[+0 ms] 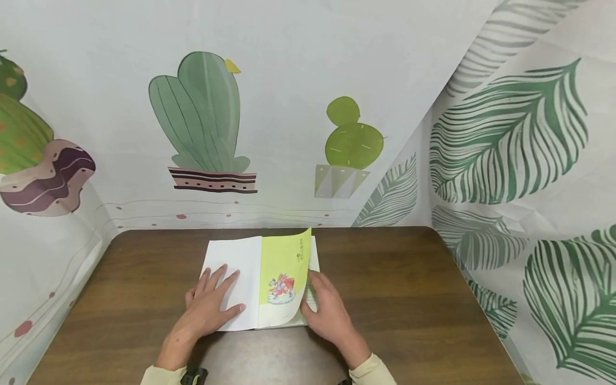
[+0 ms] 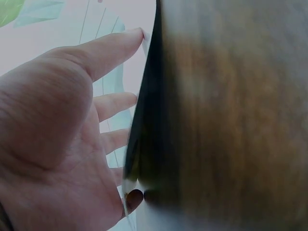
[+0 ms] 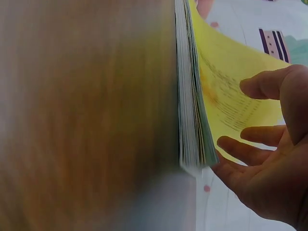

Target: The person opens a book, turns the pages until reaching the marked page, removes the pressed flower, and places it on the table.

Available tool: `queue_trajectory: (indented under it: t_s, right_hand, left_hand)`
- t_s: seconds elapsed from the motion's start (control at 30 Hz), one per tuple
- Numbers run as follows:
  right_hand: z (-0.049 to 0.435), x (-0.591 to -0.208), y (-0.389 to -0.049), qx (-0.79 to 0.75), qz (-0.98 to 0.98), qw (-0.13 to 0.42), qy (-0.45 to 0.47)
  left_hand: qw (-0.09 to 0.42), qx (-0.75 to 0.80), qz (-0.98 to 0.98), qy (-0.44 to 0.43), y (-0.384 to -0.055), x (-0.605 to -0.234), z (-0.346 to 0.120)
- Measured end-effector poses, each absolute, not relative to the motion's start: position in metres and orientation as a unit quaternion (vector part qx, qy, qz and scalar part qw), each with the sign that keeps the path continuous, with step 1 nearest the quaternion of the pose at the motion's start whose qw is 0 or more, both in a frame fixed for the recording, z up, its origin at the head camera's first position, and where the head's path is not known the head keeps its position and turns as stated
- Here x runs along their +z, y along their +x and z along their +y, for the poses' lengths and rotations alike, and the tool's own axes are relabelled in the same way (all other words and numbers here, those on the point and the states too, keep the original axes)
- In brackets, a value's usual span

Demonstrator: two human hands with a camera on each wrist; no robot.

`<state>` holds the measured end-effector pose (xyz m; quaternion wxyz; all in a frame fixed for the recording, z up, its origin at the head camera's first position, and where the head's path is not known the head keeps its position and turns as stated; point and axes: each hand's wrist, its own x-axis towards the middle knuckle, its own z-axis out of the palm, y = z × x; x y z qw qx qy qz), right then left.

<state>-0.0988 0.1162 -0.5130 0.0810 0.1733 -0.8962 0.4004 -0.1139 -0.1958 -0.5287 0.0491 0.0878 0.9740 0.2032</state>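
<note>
Fairly bright in the head view, lit softly and evenly. Shows a pale sheen on the worktop [image 1: 394, 299] around the middle of its near edge, darker along the far edge. Falls into faint, soft-edged shadow just in front of the book [image 1: 240, 251]. Stretches toward the near corners, wide-angle style. Dim and murky across the worktop in both wrist views, smeared by heavy blur. Washes out the wall [image 2: 29, 43] in left wrist; softens print on the yellow page [image 3: 236, 72] in right wrist.
</note>
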Motion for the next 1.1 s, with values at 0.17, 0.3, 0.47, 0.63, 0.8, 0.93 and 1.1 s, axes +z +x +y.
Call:
queue_trajectory:
  t_s: [0.17,0.3,0.47,0.63,0.8,0.93,1.1]
  right_hand:
    - [0.106,-0.514,-0.095,0.413,-0.883,0.066,0.212]
    - [0.097,-0.516,-0.088,0.418,-0.877,0.062,0.228]
    - [0.085,-0.515,-0.080,0.404,-0.877,0.030,0.257]
    - [0.075,-0.513,-0.073,0.374,-0.882,0.029,0.285]
    - [0.067,-0.514,-0.069,0.340,-0.893,0.039,0.291]
    - [0.064,-0.515,-0.067,0.322,-0.894,0.051,0.309]
    - [0.063,-0.517,-0.067,0.304,-0.884,0.061,0.350]
  left_hand:
    - [0.049,0.205,0.974,0.087,-0.115,-0.528,-0.195]
    - [0.047,0.208,0.973,0.087,-0.115,-0.528,-0.196]
    - [0.040,0.206,0.974,0.085,-0.115,-0.528,-0.196]
    - [0.034,0.207,0.974,0.083,-0.115,-0.528,-0.195]
    - [0.022,0.210,0.974,0.086,-0.115,-0.525,-0.195]
    - [0.005,0.227,0.971,0.079,-0.115,-0.523,-0.196]
    - [-0.045,0.314,0.947,0.054,-0.119,-0.516,-0.199]
